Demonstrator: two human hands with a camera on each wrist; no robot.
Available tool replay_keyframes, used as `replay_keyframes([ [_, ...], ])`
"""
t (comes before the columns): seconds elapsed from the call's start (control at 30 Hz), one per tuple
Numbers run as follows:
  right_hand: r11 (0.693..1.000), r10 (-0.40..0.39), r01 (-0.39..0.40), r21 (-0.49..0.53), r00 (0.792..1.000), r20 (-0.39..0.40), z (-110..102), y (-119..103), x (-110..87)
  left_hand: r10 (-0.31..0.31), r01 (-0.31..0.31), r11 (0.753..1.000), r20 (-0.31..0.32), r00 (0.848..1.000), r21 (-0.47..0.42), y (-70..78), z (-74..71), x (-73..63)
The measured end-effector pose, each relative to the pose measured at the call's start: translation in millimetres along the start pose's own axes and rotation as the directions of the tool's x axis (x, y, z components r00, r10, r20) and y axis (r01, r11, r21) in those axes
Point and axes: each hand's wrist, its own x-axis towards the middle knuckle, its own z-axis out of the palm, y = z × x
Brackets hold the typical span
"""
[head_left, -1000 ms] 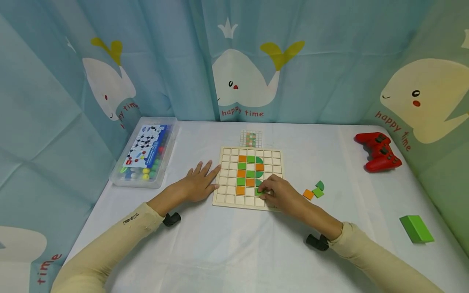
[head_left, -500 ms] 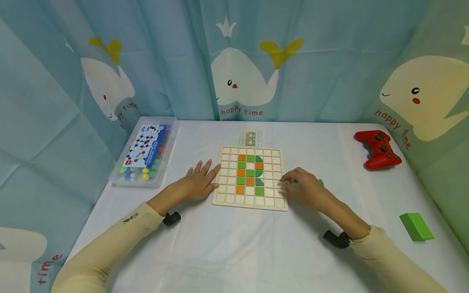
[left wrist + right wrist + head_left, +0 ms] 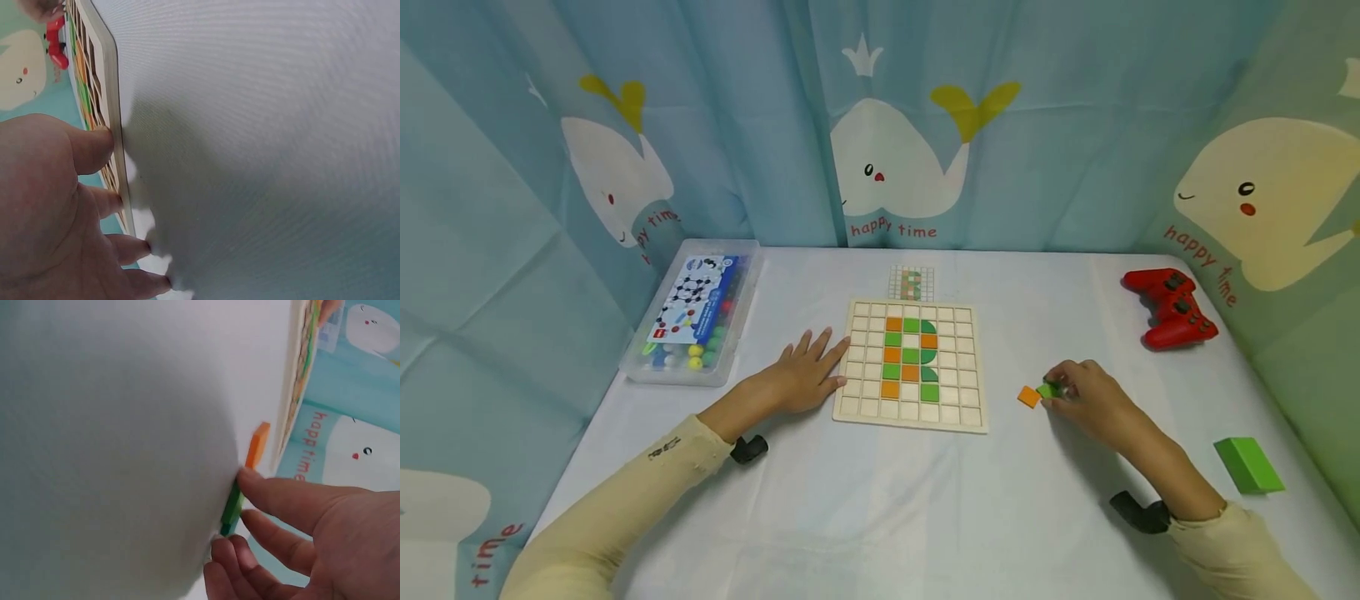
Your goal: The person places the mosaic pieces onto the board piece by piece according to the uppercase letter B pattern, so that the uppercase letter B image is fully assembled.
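Observation:
A wooden grid board (image 3: 862, 407) lies on the table, with orange, light green and dark green tiles set in its middle columns. My left hand (image 3: 806, 375) has its fingers spread at the board's left edge; in the left wrist view the thumb (image 3: 94, 150) touches the rim. Right of the board, my right hand (image 3: 1090, 402) has thumb and fingers on a light green square tile (image 3: 1048, 390). A dark green quarter-round tile (image 3: 226, 529) sits against it, partly hidden by fingers. Beside them lies an orange square tile (image 3: 1028, 397).
Behind the board lies a small pattern card (image 3: 912, 283). A clear plastic box (image 3: 692, 312) of coloured beads stands at the left. At the right are a red game controller (image 3: 1170, 308) and a green block (image 3: 1249, 465). Curtains (image 3: 760, 125) hang round the table.
My right hand has left the light green tile in the board's lower row and moved right to the loose tiles. The left hand stays at the board's edge.

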Motion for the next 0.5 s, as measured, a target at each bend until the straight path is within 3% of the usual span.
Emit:
replay_keyframes([
  [0.5, 0.988, -0.125, 0.128, 0.086, 0.991, -0.037, 9, 13, 8.3, 0.006, -0.006, 1.0, 0.004, 1.0, 0.0, -0.8, -1.9, -0.5],
])
